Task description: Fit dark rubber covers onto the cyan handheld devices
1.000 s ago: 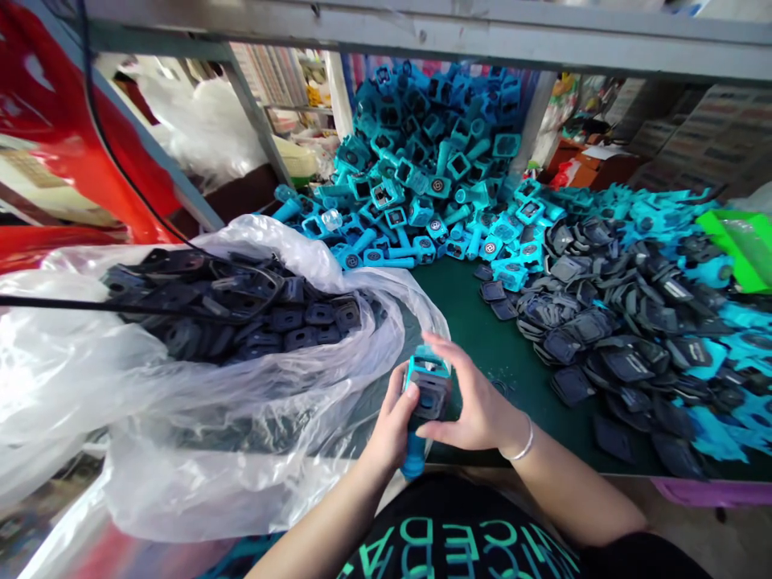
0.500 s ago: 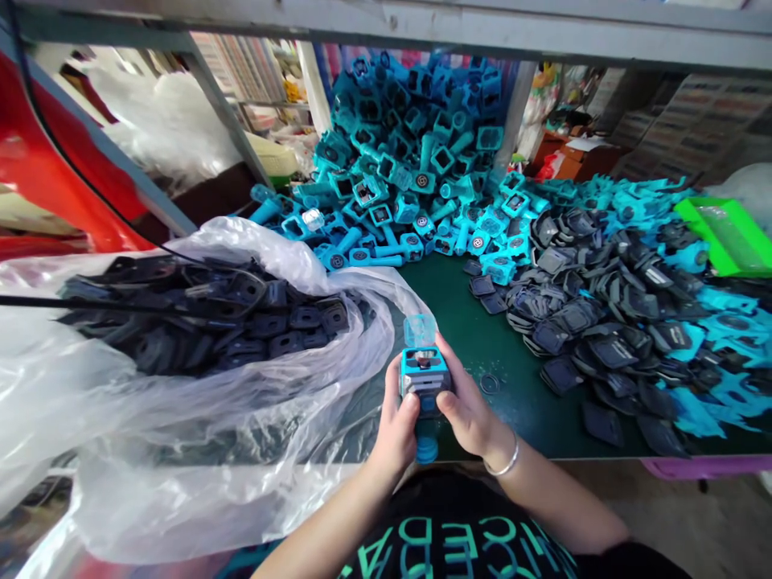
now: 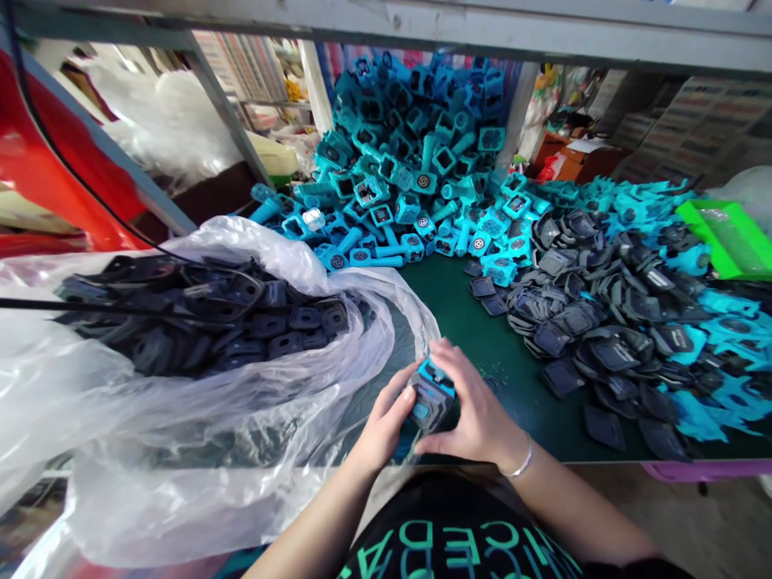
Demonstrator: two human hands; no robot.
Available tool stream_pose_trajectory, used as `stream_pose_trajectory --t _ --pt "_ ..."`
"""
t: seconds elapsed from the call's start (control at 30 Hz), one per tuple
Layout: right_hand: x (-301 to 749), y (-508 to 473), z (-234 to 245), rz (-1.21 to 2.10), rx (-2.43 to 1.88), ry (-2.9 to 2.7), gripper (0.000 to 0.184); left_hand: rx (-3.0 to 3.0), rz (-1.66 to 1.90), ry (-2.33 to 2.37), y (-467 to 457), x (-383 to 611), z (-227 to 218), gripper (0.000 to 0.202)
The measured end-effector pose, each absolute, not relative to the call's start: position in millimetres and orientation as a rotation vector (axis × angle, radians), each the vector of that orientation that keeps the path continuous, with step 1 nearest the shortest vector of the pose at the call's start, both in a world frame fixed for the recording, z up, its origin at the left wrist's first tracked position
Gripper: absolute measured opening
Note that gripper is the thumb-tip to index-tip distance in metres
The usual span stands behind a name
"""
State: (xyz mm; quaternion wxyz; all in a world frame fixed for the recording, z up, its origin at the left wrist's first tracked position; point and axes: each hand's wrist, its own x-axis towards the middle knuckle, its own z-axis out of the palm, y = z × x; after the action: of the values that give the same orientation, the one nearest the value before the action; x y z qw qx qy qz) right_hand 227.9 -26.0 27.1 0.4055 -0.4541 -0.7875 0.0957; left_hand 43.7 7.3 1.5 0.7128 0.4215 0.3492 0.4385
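Both my hands hold a turquoise plastic part (image 3: 431,394) with a square, dark-centred head, tilted over the front edge of the green table. My left hand (image 3: 383,426) grips its lower side, and its handle is mostly hidden behind my fingers. My right hand (image 3: 476,410), with a silver bangle at the wrist, wraps it from the right. Behind my hands rises a large heap of similar turquoise parts (image 3: 410,153). A clear plastic bag (image 3: 181,418) of dark square pieces (image 3: 241,318) lies just left of my left hand.
Dark grey square pieces (image 3: 603,342) and turquoise scraps cover the right of the green table (image 3: 458,310). A bright green tray (image 3: 729,237) sits far right. A grey metal shelf rail (image 3: 386,24) crosses above, and a red panel (image 3: 42,169) stands left.
The turquoise part has turned and tilted in my hands, and its handle no longer shows below them. The pale see-through piece on top has gone from view. My right hand now wraps further around it.
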Motion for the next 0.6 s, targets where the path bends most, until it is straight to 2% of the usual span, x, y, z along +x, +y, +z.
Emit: stream_pose_trajectory --t 0.13,0.27,0.33,0.4,0.47,0.5,0.6 --pt "222 -26 22 0.185 -0.971 -2.006 0.085 0.925 0.958 0.819 -1 41 6 0.069" --pt "215 -33 13 0.073 -1.090 -1.938 0.079 1.074 1.088 0.859 -13 45 11 0.077" --pt "223 -29 14 0.130 -1.052 -2.016 0.076 1.188 1.181 1.012 -19 45 13 0.083" --pt "241 -12 20 0.319 -1.011 -2.148 0.067 1.162 1.218 1.159 -22 41 15 0.073" --pt "268 19 29 0.508 -1.193 -2.151 0.048 0.951 1.192 1.193 -23 33 16 0.063" --pt "282 37 33 0.531 -1.452 -2.020 0.034 0.825 1.160 1.156 -22 28 16 0.065" --pt "316 91 39 0.452 -1.718 -1.793 0.028 0.556 1.086 0.999 -18 15 14 0.074"
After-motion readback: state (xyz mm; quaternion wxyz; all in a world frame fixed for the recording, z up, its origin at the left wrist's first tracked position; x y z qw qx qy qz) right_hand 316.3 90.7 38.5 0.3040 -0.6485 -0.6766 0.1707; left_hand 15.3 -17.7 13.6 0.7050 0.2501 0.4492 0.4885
